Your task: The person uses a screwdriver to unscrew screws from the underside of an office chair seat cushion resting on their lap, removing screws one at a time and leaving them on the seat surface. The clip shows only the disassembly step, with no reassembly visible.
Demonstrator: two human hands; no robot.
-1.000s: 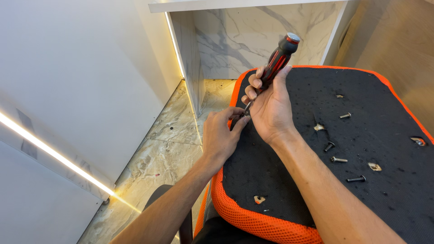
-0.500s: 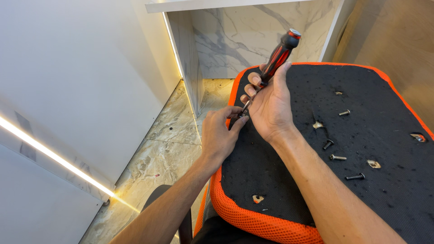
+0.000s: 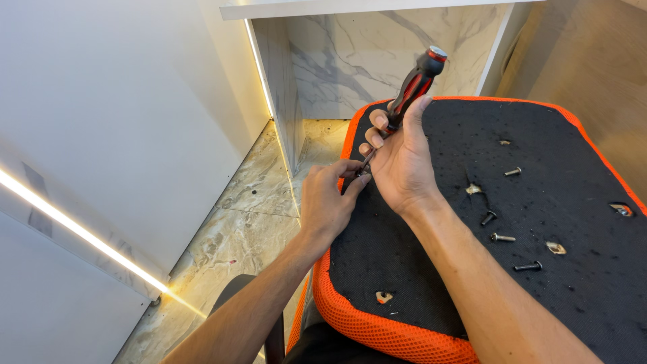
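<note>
Screwdriver (image 3: 412, 86) with a black-and-red handle, held slanted over the left edge of the upturned seat (image 3: 566, 202), its handle end raised toward the marble-patterned back panel (image 3: 377, 61) and its shaft running down and left. Your right hand (image 3: 403, 162) is wrapped around the lower part of the handle, fingers closed on it, back of the hand facing the camera. Your left hand (image 3: 328, 202) sits just below and left of it, thumb and fingertips pinched together at the tip of the shaft (image 3: 366, 164); whatever small piece is between them is hidden. The two hands are nearly touching at that point. The seat has a black fabric underside and an orange mesh rim (image 3: 364, 327). Loose bolts lie on the fabric to the right of your forearm: one near the top (image 3: 513, 172), one at mid-height (image 3: 503, 237), one lower (image 3: 528, 267), well apart from both hands. Several mounting holes (image 3: 383, 296) show pale material. Marble-patterned floor tiles (image 3: 249, 229) lie to the left, beside a white cabinet face (image 3: 114, 114).
</note>
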